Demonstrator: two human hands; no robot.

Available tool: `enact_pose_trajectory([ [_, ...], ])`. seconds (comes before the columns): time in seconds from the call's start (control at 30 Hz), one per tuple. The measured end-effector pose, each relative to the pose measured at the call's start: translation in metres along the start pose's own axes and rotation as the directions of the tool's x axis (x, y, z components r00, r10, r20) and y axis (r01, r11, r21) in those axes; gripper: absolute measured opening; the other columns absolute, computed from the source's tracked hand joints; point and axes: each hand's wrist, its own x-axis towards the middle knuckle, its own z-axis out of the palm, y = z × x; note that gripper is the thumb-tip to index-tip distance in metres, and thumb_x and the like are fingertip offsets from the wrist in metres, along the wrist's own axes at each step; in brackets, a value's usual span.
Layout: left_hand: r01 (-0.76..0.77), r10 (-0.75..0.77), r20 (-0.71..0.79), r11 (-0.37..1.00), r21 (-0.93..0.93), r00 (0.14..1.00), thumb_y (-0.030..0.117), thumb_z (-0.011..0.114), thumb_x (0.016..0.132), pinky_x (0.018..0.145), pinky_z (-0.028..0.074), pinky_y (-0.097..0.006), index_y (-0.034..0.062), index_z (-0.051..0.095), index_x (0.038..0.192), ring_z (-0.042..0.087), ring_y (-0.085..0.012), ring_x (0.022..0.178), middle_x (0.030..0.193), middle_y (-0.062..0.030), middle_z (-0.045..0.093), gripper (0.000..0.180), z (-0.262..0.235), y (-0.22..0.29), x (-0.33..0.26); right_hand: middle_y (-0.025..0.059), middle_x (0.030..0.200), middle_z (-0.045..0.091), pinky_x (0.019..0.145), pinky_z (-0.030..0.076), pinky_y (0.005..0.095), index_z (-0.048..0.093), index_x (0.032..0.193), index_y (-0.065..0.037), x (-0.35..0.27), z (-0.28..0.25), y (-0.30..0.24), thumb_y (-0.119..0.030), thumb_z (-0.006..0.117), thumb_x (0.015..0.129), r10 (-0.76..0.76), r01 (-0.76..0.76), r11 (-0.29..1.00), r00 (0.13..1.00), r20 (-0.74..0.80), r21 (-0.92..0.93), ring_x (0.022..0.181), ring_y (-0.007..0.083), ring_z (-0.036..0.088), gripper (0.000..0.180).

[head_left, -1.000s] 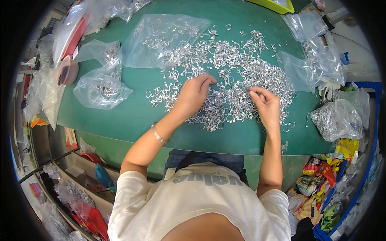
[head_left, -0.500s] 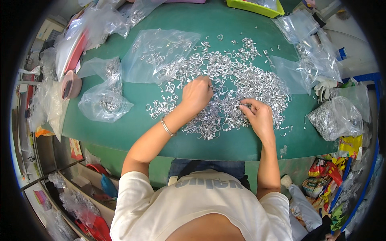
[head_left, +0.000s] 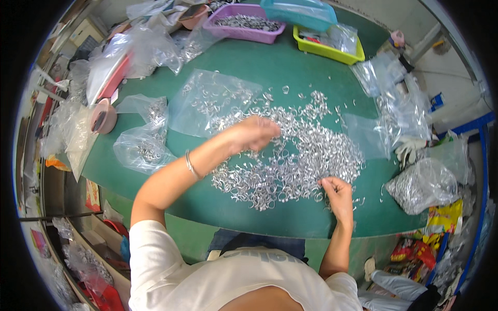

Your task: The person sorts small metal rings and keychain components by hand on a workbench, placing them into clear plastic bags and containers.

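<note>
Rings, small, silver-coloured, metal (head_left: 332, 153): large loose heap, spread across the middle of a broad green tabletop (head_left: 249, 59), between and beyond the two hands.

Left hand, bare (head_left: 254, 132): over the upper left part of the heap, blurred; finger grip and any contents cannot be told. Silver-coloured metal bangle (head_left: 191, 165) on its wrist.

Right hand, bare (head_left: 338, 192): at the heap's lower right edge, thumb and forefinger brought close together at the rings; whether one is pinched between them cannot be told.

Flat clear plastic bag (head_left: 207, 103): beyond the left forearm, at the heap's upper left.

Crumpled clear plastic bag with silver-coloured pieces (head_left: 145, 147): left of the heap.

Bulging clear plastic bag of silver-coloured pieces (head_left: 423, 189): well right of the heap, a white fabric glove (head_left: 409, 151) near it.

Rectangular purple plastic basket (head_left: 241, 35), silver-coloured pieces inside; rectangular yellow-green plastic tray (head_left: 332, 53), bagged contents: both at the far side.
</note>
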Motion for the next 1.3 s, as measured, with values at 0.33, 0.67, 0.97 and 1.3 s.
enact_pose_trajectory([
  [0.33,-0.665,0.411,-0.605,0.693,-0.28,0.682,0.007,0.048,0.091,0.04,0.028,-0.022,-0.001,0.053,0.09,0.037,-0.0071,0.05,0.062,0.0025,0.039,0.01,-0.082,0.134,0.097,-0.0072,0.056,0.044,0.046,0.025,0.0191,0.066,0.088,-0.001,0.012,-0.002,-0.009,-0.017,0.052,0.092,0.083,-0.088,0.978,0.996,0.033,0.187,0.051,0.001,0.033,0.021],
  [0.67,0.0,-0.044,-0.092,0.901,-0.434,0.995,0.002,0.042,0.091,0.051,0.043,-0.015,-0.0032,0.054,0.115,0.051,-0.0056,0.066,0.088,-0.0021,0.059,0.027,0.06,-0.02,-0.003,0.0,0.052,0.044,0.046,0.031,0.0244,0.065,0.098,-0.002,0.041,-0.038,0.002,-0.017,0.057,0.089,-0.111,0.093,0.99,0.979,-0.173,-0.11,0.046,0.0094,0.038,0.019],
  [0.97,-0.07,-0.015,-0.145,0.822,-0.565,0.989,0.003,0.044,0.091,0.053,0.035,-0.019,-0.0043,0.056,0.11,0.038,-0.005,0.059,0.083,-0.002,0.056,0.024,0.068,-0.074,-0.002,0.0149,0.059,0.06,0.046,0.045,0.0413,0.06,0.109,-0.004,0.05,0.026,-0.02,-0.028,0.065,0.081,-0.371,0.31,0.543,0.922,0.109,-0.781,0.053,0.0311,0.06,0.037],
  [1.3,-0.22,0.144,-0.263,0.933,-0.285,0.954,0.004,0.049,0.09,0.05,0.033,-0.019,-0.002,0.058,0.109,0.04,-0.0026,0.06,0.083,0.0011,0.056,0.022,0.073,-0.083,0.002,0.0132,0.066,0.062,0.049,0.044,0.0398,0.06,0.111,-0.007,0.004,0.02,-0.019,-0.02,0.064,0.082,-0.321,0.38,0.664,0.923,0.213,-0.644,0.055,0.0301,0.059,0.033],
])
